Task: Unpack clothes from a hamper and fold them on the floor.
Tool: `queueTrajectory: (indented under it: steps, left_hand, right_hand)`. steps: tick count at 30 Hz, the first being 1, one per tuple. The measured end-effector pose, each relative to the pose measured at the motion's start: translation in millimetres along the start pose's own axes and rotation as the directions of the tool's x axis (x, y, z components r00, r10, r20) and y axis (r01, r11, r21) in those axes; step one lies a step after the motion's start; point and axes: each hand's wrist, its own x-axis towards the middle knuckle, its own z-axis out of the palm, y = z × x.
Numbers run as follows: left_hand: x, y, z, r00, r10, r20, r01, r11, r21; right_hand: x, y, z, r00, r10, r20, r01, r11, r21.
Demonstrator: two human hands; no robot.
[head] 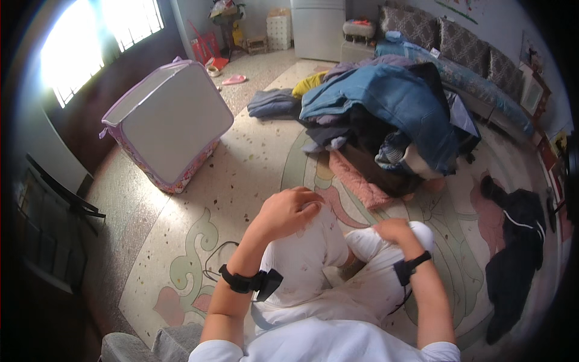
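Observation:
My left hand (289, 212) rests over my left knee, its fingers bent on the light printed trousers (298, 267). On the other knee lies my right hand (392, 230), with its fingers partly hidden. Black straps with small devices are on both wrists. Beyond my knees is a large heap of clothes: a blue denim garment (384, 90) on top, dark garments below, and a pink fluffy cloth (357, 181) at the near edge. Folded bluish-grey clothing (273, 104) and a yellow cloth (310, 83) are at the heap's left side.
A fabric storage box (176, 122) with a floral side and purple trim stands tilted at the left. Black clothing (515, 258) lies on the patterned floor at the right. A sofa (479, 81), a refrigerator (318, 31) and a pink slipper (234, 79) are farther back.

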Motion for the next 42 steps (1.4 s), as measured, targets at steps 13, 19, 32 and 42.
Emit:
queueTrajectory:
  steps: [13, 19, 32, 42]
  left_hand:
    - [-13, -4, 36, 0.822, 0.038, -0.569, -0.154, 0.975, -0.158]
    - [-55, -12, 38, 0.684, 0.088, -0.724, -0.270, 0.953, -0.139]
    - [-95, 46, -7, 0.971, -0.218, 0.099, 0.212, 0.975, 0.062]
    - [-65, 92, 8, 0.979, -0.203, -0.036, 0.201, 0.903, 0.378]
  right_hand:
    - [-3, -87, 52, 0.853, -0.372, -0.367, 0.520, 0.668, 0.532]
    - [-4, -102, 41, 0.882, -0.273, -0.385, 0.426, 0.109, 0.898]
    - [72, -61, 38, 0.939, -0.209, 0.275, 0.163, 0.970, 0.180]
    - [78, -54, 36, 0.960, -0.206, 0.192, 0.150, 0.951, 0.270]
